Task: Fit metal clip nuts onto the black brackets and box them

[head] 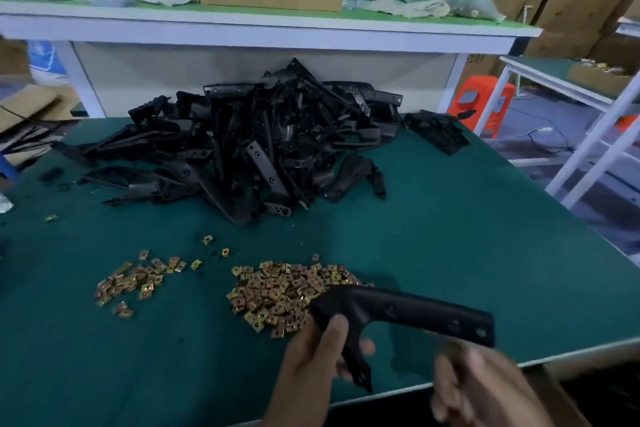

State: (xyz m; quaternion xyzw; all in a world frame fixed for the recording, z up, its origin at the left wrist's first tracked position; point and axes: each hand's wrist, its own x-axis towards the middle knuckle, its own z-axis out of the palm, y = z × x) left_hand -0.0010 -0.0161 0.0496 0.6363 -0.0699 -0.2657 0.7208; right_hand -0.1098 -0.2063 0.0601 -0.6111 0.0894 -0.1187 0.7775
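Small brass-coloured clip nuts (284, 291) are lying in two loose heaps on the green surface (467, 236); they look light and fiddly to pinch. The left hand (311, 357) is gripping a matt black bracket (398, 312), apparently rigid and light, with its fingers (363, 347) curling round the short leg. The right hand (485, 388) is appearing blurred, so its grip cannot be told.

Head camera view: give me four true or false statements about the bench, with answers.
1. The left hand grips a black bracket. True.
2. The clip nuts lie in a single pile. False: a smaller pile lies apart from the larger pile.
3. The heap of brackets lies beyond the clip nuts. True.
4. The orange stool stands on the bench. False: it stands on the floor beyond it.
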